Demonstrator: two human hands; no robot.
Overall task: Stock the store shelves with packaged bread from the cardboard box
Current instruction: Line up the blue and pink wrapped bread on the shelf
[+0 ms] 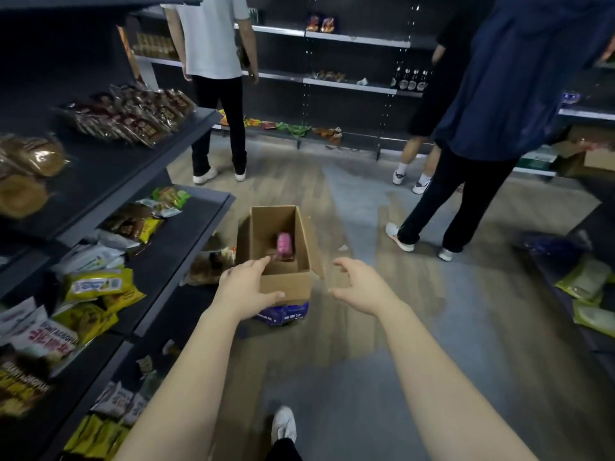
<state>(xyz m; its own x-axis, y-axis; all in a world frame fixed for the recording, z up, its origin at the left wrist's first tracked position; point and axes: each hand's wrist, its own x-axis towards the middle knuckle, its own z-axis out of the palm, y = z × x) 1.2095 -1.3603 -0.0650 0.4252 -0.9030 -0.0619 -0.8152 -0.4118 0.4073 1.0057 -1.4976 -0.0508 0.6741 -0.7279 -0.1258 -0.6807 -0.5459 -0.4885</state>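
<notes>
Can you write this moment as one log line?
left hand open at cardboard box | right hand open beside it | pink packet inside

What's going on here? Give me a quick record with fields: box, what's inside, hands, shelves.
cardboard box: on the floor, top open
inside: a pink packet near the bottom
left hand: open, over the box's near left corner; contact unclear
right hand: open, right of the box, holding nothing
shelves: on the left, holding packaged bread and snack bags
</notes>
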